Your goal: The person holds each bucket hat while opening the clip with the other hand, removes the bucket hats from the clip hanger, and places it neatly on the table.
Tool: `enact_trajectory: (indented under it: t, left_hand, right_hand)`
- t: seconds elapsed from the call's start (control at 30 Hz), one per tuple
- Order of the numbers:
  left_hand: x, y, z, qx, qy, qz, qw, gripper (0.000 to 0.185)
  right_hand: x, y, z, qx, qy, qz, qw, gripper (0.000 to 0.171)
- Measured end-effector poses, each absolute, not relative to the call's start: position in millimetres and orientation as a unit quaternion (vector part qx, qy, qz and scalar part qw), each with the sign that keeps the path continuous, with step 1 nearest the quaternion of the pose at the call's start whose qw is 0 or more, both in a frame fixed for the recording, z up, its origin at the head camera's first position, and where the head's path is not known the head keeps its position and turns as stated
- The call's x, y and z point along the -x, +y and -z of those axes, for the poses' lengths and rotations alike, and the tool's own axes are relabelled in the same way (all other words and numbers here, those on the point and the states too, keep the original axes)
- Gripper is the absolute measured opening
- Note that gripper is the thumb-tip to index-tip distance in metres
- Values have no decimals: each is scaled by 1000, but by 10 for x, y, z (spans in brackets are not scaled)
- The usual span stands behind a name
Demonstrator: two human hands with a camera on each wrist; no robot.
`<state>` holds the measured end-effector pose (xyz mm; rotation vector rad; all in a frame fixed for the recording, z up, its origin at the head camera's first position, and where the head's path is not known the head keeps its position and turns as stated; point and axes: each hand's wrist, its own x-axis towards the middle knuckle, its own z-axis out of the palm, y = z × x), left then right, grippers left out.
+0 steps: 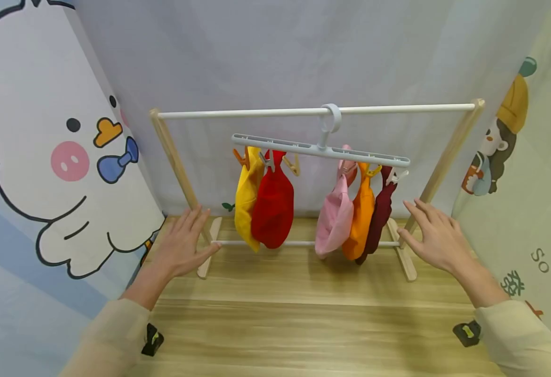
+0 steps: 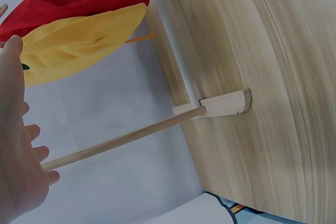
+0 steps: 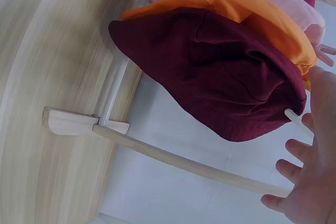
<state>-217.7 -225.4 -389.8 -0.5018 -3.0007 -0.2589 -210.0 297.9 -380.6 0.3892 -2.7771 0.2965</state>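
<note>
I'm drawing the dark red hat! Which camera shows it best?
Right wrist view: the dark red hat looks big, mostly uncovered. The head view shows it smaller, partly behind the orange hat; the left wrist doesn't show it.

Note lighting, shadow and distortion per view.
Head: fairly even light, soft shadow on the pale wood-grain tabletop below the orange fabric hat; left wrist: tabletop grain lines bow, likely lens distortion; right wrist: cool bluish cast, the round pale-wood upright post looks curved, folds still readable on the dark maroon fabric hat.
</note>
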Motion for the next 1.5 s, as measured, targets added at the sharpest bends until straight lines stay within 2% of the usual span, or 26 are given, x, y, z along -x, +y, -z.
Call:
enact_trajectory:
  t: [0.57, 0.97, 1.23, 1.5]
  left_hand:
    - [2243, -2160, 3971, 171, -971, 126, 108, 78]
    - [2274, -2087, 3946, 161, -964, 186, 102, 74]
    - [2296, -2047, 3925, 144, -959, 226, 96, 75]
    - [2310, -1979, 3902, 136, -952, 259, 93, 75]
  right_hand:
    - [2172, 2825, 3794, -141, -956, -147, 212, 57]
    - [2205, 2686, 3758, -166, -936, -172, 259, 53]
    - [2226, 2556, 3711, -169, -931, -186, 266, 53]
    - [2289, 2441, 3661, -200, -910, -193, 307, 50]
